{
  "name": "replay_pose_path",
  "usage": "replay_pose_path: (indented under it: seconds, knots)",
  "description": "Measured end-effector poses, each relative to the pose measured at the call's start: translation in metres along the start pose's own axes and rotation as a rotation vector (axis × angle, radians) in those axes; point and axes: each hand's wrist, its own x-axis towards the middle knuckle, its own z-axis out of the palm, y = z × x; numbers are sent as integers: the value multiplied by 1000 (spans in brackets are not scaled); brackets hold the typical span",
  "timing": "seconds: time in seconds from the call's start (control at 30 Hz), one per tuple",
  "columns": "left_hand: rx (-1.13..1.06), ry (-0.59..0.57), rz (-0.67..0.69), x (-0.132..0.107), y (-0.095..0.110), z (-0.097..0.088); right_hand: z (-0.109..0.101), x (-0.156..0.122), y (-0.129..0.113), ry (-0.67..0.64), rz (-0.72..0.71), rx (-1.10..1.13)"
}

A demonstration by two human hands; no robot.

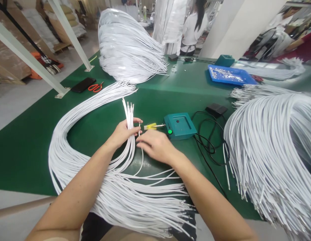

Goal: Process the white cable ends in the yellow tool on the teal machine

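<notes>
My left hand [124, 134] is closed around a bunch of white cables [130, 115], their metal-tipped ends pointing up. Just right of the bunch stands one separate white cable [142, 155], its tip between my two hands. My right hand [157, 144], slightly blurred, has its fingers bent together at this cable, pinching it below the tip. Close beyond the right hand is a teal device [180, 125] with a lit green button and a yellow-marked metal piece [151, 126] sticking out its left side. A long bundle of white cables [60, 144] curves around my left arm, with loose ends under my forearms.
A big coil of white cables [127, 47] stands at the back, another heap [268, 134] at the right. Orange-handled scissors [96, 87] and a black phone-like object [83, 85] lie back left. A blue tray [230, 75] holds small parts. Black cords [208, 147] loop right of the device.
</notes>
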Motion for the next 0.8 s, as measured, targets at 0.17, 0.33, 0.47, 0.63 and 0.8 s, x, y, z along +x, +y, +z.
replay_pose_path:
  seconds: [0.17,0.33,0.47,0.63,0.8]
  knots:
    - [-72,-26,15,-3,6,3,22,-4,-30,-250,-91,-87]
    - [-124,-75,-101,-3,6,3,18,-11,-32,-509,237,306]
    - [-103,-160,-158,-4,3,4,16,-7,-15,-331,552,613]
    - [-176,-180,-133,-5,2,10,28,-1,4,-30,679,751]
    - [-327,-49,-90,-2,7,9,30,-3,1,-192,666,993]
